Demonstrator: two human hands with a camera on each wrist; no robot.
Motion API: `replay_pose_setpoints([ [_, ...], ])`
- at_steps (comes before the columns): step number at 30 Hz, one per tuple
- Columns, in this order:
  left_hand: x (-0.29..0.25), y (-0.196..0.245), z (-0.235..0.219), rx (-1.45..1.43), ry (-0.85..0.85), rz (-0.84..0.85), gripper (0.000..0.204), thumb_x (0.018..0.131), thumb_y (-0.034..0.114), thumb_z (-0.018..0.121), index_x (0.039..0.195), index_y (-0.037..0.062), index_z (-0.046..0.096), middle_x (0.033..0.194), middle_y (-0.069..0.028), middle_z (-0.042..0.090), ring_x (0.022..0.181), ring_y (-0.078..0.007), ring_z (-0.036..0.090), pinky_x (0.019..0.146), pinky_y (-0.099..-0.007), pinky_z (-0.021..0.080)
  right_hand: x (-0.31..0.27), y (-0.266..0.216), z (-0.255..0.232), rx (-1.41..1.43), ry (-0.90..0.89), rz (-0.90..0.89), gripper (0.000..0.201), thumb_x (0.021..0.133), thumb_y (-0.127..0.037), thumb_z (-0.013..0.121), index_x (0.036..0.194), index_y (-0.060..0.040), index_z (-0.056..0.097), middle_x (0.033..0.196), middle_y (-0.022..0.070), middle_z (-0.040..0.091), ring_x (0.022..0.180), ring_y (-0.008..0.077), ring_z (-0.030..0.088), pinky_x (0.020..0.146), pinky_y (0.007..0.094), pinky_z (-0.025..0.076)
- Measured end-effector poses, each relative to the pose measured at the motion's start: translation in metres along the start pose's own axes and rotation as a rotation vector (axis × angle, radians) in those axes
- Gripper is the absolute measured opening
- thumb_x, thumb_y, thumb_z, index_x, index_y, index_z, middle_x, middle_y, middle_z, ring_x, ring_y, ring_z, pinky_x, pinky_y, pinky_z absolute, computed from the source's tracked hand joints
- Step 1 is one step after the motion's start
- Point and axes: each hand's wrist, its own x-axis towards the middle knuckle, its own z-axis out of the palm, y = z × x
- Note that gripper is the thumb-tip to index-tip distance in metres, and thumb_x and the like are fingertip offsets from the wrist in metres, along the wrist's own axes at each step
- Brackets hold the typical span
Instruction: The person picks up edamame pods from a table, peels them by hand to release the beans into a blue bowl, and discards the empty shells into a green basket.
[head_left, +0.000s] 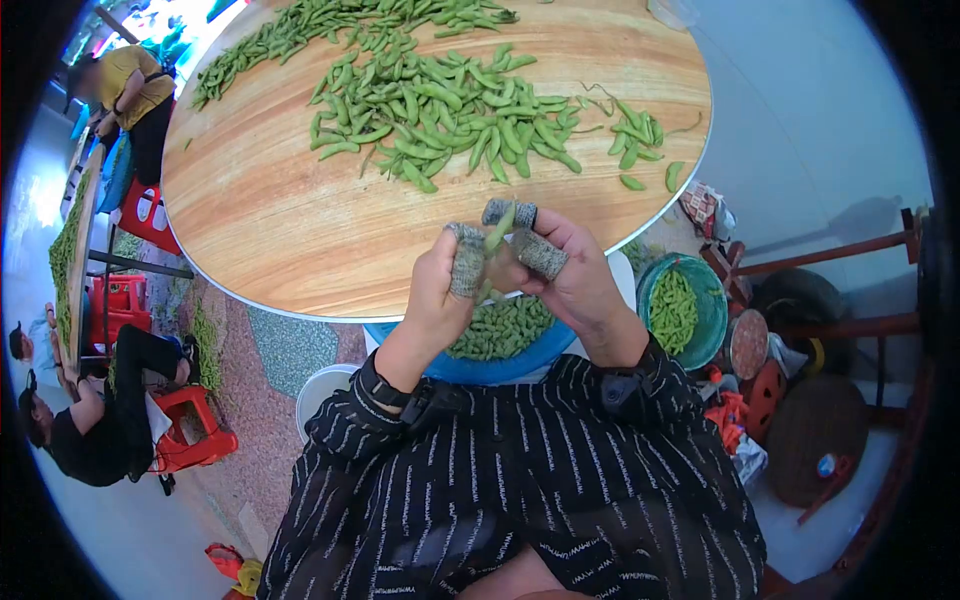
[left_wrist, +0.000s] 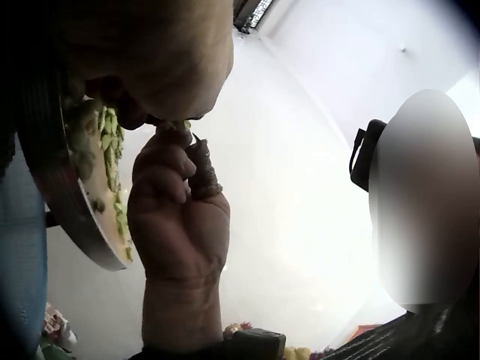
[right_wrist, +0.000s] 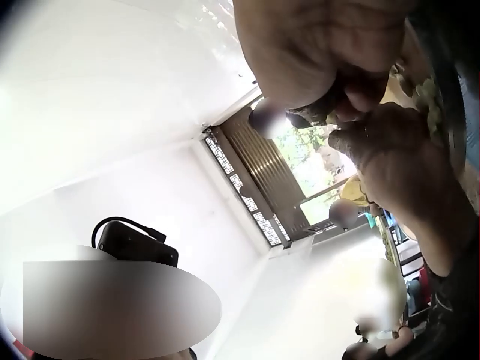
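Note:
A green soybean pod [head_left: 500, 228] is pinched between both hands at the table's near edge. My left hand [head_left: 440, 285] grips it from one side and my right hand [head_left: 580, 280] from the other, fingers curled. Grey knitted sleeves [head_left: 465, 268] cover some thumbs and fingers. Under the hands, a blue basin [head_left: 470, 372] holds many small green beans [head_left: 505, 328]. A large heap of pods [head_left: 440, 110] lies ahead on the wooden table [head_left: 270, 230]. In the left wrist view the right hand [left_wrist: 180, 217] meets the left, whose palm hides most of the pod.
A green bucket [head_left: 715, 325] with green pieces inside stands on the right, near a wooden rack [head_left: 830, 265]. Smaller groups of pods [head_left: 635, 135] lie at the table's right. Red stools [head_left: 190, 430] and seated people are at the left, and a white bucket [head_left: 325, 388] stands close by.

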Motion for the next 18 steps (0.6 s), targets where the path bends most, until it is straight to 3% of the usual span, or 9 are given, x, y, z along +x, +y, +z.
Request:
replay_pose_setpoints([
  [4,0.005,0.009,-0.001,0.227,-0.117,-0.009,0.019,0.084,0.017,0.051,0.09,-0.0002,0.048,0.074,-0.0117,0.056,0.066,-0.0189,0.055,0.06,-0.0277,0.043,0.0,-0.001,-0.015,-0.046,-0.061,0.017,0.02,0.083,-0.005,0.05,0.103,-0.0026,0.053,0.077,-0.0012,0.054,0.06,0.0025,0.047,0.049,0.0147,0.034],
  [6,0.009,0.023,0.003,0.159,-0.134,-0.054,0.019,0.083,0.016,0.052,0.091,0.0,0.048,0.074,-0.0126,0.056,0.067,-0.0205,0.055,0.06,-0.0285,0.043,-0.001,-0.004,-0.015,-0.103,-0.068,0.018,0.02,0.083,-0.004,0.05,0.103,-0.0025,0.054,0.076,-0.0016,0.054,0.06,0.0022,0.046,0.049,0.015,0.034],
  [8,0.013,0.025,0.006,0.09,-0.148,-0.089,0.019,0.081,0.015,0.054,0.091,0.0001,0.048,0.075,-0.0135,0.055,0.068,-0.0221,0.055,0.061,-0.0294,0.043,-0.002,-0.009,-0.007,-0.227,0.049,-0.008,0.021,0.081,-0.003,0.051,0.102,-0.0025,0.054,0.072,-0.0032,0.052,0.059,0.0015,0.044,0.049,0.0152,0.034],
  [11,0.019,0.02,0.003,0.125,-0.171,-0.075,0.021,0.078,0.015,0.057,0.09,-0.0002,0.048,0.075,-0.0165,0.056,0.069,-0.029,0.057,0.061,-0.032,0.044,0.0,-0.007,-0.02,-0.334,-0.022,-0.053,0.02,0.082,-0.003,0.049,0.101,-0.0024,0.055,0.07,-0.0035,0.051,0.059,0.0015,0.044,0.049,0.0152,0.033],
  [13,0.022,0.024,-0.003,0.458,-0.232,-0.027,0.015,0.075,0.009,0.06,0.086,0.0015,0.051,0.07,-0.0102,0.056,0.062,-0.0175,0.055,0.056,-0.027,0.043,-0.001,-0.01,-0.022,-0.262,-0.033,-0.02,0.018,0.082,-0.004,0.048,0.099,-0.0024,0.056,0.069,-0.0034,0.051,0.058,0.0016,0.043,0.049,0.0152,0.033],
  [14,0.021,0.023,-0.003,0.459,-0.228,-0.032,0.015,0.075,0.009,0.06,0.086,0.0015,0.051,0.07,-0.0102,0.056,0.062,-0.0175,0.055,0.056,-0.027,0.043,-0.001,-0.011,-0.023,-0.186,-0.038,0.015,0.017,0.083,-0.005,0.047,0.097,-0.0023,0.056,0.068,-0.0033,0.051,0.058,0.0018,0.043,0.049,0.0152,0.033],
  [16,0.022,0.02,-0.003,0.606,-0.207,0.171,0.02,0.07,0.008,0.063,0.085,0.0021,0.051,0.068,-0.0152,0.054,0.062,-0.028,0.056,0.054,-0.0316,0.042,-0.002,-0.015,-0.025,-0.175,-0.049,0.028,0.015,0.083,-0.005,0.046,0.094,-0.0023,0.057,0.067,-0.0032,0.05,0.058,0.002,0.043,0.049,0.0153,0.033],
  [18,0.023,0.025,-0.002,0.623,-0.196,0.186,0.018,0.072,0.012,0.061,0.083,0.002,0.05,0.067,-0.0159,0.054,0.063,-0.0316,0.055,0.054,-0.0353,0.042,-0.002,-0.018,-0.027,-0.164,-0.056,0.04,0.014,0.084,-0.006,0.046,0.091,-0.0022,0.057,0.067,-0.0032,0.05,0.057,0.0022,0.043,0.049,0.0153,0.032],
])
